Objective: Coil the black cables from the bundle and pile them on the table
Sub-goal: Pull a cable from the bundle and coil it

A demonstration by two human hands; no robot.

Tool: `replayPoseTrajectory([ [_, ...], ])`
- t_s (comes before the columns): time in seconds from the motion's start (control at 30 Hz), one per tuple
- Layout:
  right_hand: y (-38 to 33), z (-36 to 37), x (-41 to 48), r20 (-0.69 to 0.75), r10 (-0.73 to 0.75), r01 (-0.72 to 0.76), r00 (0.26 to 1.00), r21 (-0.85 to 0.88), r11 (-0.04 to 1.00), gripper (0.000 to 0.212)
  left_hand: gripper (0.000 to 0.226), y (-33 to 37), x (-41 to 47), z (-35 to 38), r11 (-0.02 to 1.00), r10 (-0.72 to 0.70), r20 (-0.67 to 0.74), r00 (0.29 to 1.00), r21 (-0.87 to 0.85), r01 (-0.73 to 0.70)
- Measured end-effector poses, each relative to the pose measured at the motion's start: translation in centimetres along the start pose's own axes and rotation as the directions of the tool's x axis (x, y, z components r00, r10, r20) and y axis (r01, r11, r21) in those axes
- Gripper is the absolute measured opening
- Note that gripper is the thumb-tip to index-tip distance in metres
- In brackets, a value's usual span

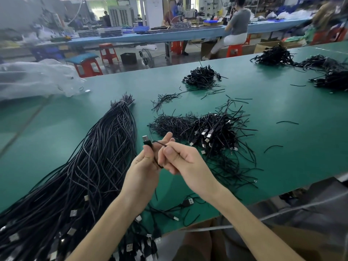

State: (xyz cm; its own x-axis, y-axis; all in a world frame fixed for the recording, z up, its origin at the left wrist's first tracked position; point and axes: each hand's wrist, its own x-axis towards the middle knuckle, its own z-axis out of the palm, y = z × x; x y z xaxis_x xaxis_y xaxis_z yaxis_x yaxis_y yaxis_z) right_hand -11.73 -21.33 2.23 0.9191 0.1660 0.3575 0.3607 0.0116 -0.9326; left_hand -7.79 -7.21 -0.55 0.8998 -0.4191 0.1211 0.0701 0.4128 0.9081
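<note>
Cable [147, 142] upright over table [282, 110], plug end up and slightly away, pinched in left hand [145, 163] grip; right hand [181, 160] grip pinching it just beside.

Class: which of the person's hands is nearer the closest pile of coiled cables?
Right. The right hand lies just near-left of the pile of coiled cables; the left hand is farther left, beside the long bundle. Both grip one cable.
</note>
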Motion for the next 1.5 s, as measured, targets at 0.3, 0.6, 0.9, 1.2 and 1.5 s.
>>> replayPoseTrajectory([
  [0.3,2.8,0.1,-1.2,0.119,0.202,-0.159,0.972,-0.299,0.941,0.046,0.038,3.5,-0.4,-0.9,0.917,-0.140,0.016,0.990,-0.376,0.136],
  [0.6,3.5,-1.9,0.8,0.144,0.355,-0.212,0.924,-0.578,0.788,0.043,0.041,3.8,-2.8,-1.8,0.038,-0.298,0.246,0.922,0.968,-0.246],
  [0.9,2.7,-2.1,0.8,0.034,0.174,-0.164,0.984,-0.206,0.965,0.035,0.034,2.4,-2.2,-2.3,0.192,0.225,0.260,0.939,0.933,-0.304],
  [1.2,2.6,-0.1,-0.5,0.029,0.117,-0.114,0.993,-0.100,0.988,0.026,0.038,1.9,-1.2,-0.9,0.738,0.244,-0.116,0.963,0.666,-0.107],
  [1.5,5.0,0.1,-0.5,0.036,0.255,-0.239,0.966,-0.238,0.941,0.041,0.053,5.8,-1.4,-0.3,0.981,0.047,-0.007,0.999,0.188,-0.045],
])
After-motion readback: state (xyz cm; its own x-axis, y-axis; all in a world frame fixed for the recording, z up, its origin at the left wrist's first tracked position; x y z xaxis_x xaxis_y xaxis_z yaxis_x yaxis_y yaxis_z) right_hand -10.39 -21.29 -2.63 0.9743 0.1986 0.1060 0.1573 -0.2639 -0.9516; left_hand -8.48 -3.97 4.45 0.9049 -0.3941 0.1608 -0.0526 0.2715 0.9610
